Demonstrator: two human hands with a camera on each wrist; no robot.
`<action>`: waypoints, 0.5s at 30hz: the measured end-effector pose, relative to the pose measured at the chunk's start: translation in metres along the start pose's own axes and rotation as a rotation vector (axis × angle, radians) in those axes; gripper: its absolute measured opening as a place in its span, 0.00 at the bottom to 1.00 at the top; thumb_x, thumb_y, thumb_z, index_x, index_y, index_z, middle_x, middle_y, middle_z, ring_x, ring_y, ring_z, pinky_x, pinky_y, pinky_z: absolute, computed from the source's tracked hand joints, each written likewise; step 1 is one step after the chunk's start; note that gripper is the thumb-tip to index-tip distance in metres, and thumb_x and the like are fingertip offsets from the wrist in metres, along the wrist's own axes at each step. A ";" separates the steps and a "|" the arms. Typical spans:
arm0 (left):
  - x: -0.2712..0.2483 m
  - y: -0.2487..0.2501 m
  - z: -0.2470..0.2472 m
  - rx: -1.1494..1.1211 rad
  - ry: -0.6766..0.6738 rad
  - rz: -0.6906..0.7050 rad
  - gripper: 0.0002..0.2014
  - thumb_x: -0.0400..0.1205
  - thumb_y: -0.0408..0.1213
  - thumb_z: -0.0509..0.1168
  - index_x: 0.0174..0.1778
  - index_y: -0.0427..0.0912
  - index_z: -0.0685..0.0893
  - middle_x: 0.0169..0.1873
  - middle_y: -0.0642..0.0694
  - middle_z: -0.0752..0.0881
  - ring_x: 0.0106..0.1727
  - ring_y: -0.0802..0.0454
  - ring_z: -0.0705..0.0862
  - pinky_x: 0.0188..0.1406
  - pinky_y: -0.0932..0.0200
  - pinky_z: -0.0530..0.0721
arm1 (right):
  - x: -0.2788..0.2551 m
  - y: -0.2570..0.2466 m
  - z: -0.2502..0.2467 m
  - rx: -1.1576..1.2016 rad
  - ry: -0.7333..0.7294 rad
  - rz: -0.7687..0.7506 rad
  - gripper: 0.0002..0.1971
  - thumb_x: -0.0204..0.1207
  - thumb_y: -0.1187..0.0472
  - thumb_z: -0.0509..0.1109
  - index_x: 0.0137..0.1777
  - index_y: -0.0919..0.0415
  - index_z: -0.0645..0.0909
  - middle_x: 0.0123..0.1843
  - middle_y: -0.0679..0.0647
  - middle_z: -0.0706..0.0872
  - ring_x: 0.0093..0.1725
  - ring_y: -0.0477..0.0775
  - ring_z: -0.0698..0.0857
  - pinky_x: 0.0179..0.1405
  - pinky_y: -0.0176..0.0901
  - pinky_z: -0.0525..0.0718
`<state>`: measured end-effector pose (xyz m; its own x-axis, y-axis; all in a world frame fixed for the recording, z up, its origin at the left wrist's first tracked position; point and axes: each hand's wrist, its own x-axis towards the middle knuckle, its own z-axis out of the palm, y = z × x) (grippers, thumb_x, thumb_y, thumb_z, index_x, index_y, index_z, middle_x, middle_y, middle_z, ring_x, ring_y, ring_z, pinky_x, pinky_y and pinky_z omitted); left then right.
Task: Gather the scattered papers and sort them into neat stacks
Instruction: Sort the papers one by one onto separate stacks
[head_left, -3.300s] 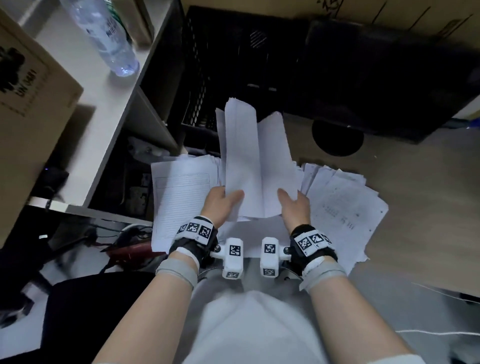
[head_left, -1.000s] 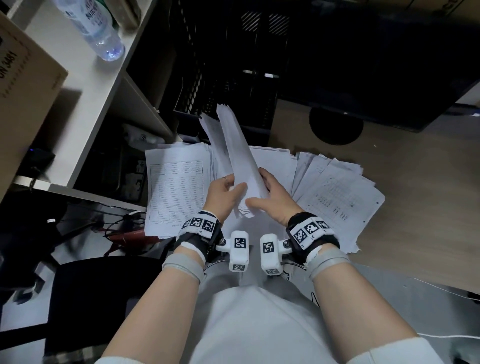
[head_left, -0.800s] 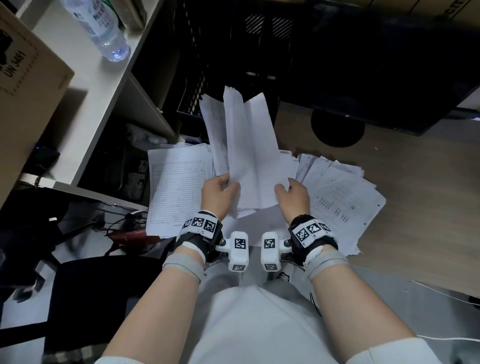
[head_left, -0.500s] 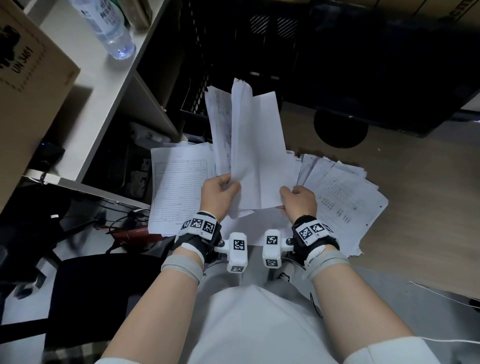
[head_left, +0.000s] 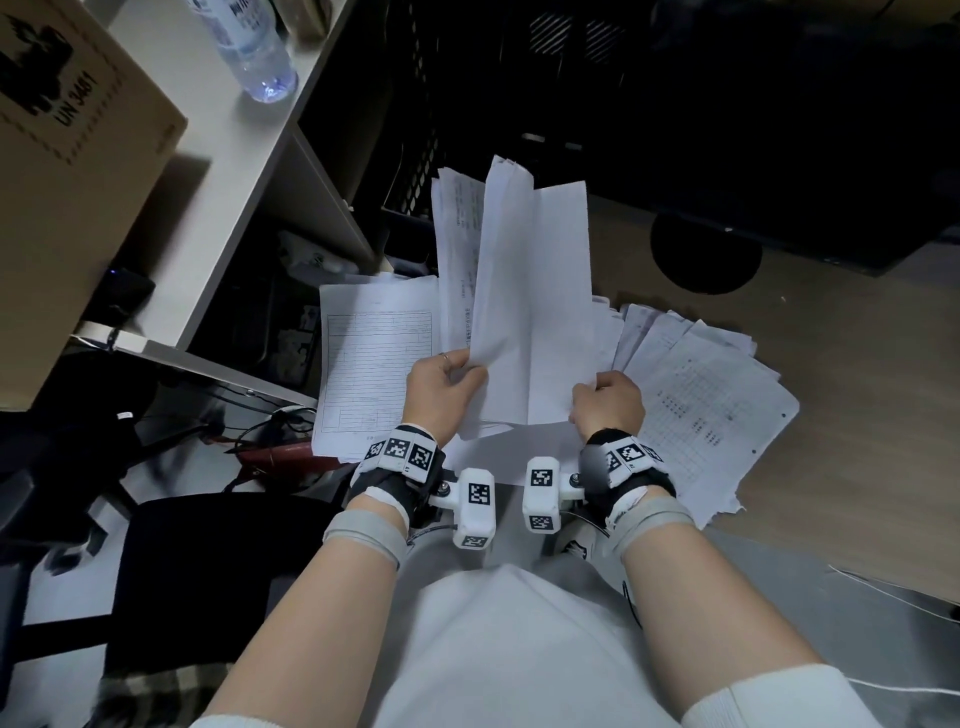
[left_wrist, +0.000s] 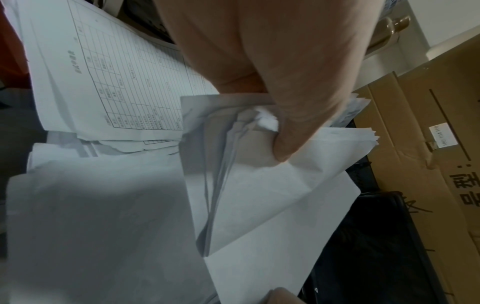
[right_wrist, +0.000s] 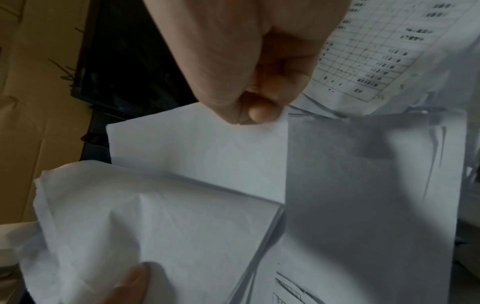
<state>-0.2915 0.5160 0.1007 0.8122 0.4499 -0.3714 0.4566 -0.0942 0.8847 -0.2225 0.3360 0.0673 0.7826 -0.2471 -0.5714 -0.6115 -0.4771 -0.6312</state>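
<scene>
Both hands are up over the wooden table (head_left: 831, 395): the left hand (head_left: 441, 392) grips a bundle of sheets (head_left: 524, 291) at frame centre, the right hand (head_left: 608, 410) pinches its outer page. Loose papers (head_left: 711, 415) fan beneath. A white shelf (head_left: 208, 171), upper left, carries a water bottle (head_left: 249, 47) and cardboard box (head_left: 67, 171).

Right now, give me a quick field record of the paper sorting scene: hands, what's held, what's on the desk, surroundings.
left hand: grips the lower left edge of the held bundle
right hand: pinches the lower right corner of the held bundle
held bundle: several white sheets, raised upright above the desk, bowed along a lengthwise crease
form stack: flat on the left, printed table on top, hanging over the desk edge
fanned sheets: spread on the right, not squared
desk: light wood
shelf items: water bottle, cardboard box
</scene>
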 end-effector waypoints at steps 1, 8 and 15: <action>0.001 0.000 -0.002 0.003 0.005 0.007 0.05 0.82 0.26 0.70 0.49 0.38 0.91 0.42 0.48 0.91 0.45 0.57 0.85 0.61 0.51 0.85 | 0.000 0.000 0.003 0.028 -0.019 -0.001 0.10 0.72 0.58 0.65 0.51 0.56 0.81 0.44 0.58 0.90 0.43 0.61 0.89 0.38 0.46 0.86; 0.010 -0.010 -0.012 0.023 0.051 -0.018 0.07 0.82 0.29 0.72 0.55 0.34 0.91 0.49 0.45 0.92 0.53 0.50 0.88 0.68 0.44 0.85 | -0.001 0.006 0.016 -0.034 -0.144 -0.087 0.05 0.68 0.61 0.68 0.34 0.54 0.76 0.31 0.49 0.79 0.35 0.60 0.83 0.35 0.42 0.77; 0.015 -0.019 -0.017 0.075 0.060 -0.091 0.20 0.83 0.32 0.73 0.70 0.29 0.83 0.63 0.42 0.87 0.66 0.49 0.84 0.74 0.54 0.78 | 0.001 0.017 0.021 -0.144 -0.136 -0.065 0.10 0.76 0.62 0.62 0.34 0.54 0.76 0.32 0.47 0.78 0.37 0.56 0.77 0.32 0.41 0.69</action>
<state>-0.2942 0.5398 0.0836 0.7441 0.5119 -0.4292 0.5549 -0.1159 0.8238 -0.2346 0.3457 0.0455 0.7909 -0.1004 -0.6036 -0.5297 -0.6062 -0.5932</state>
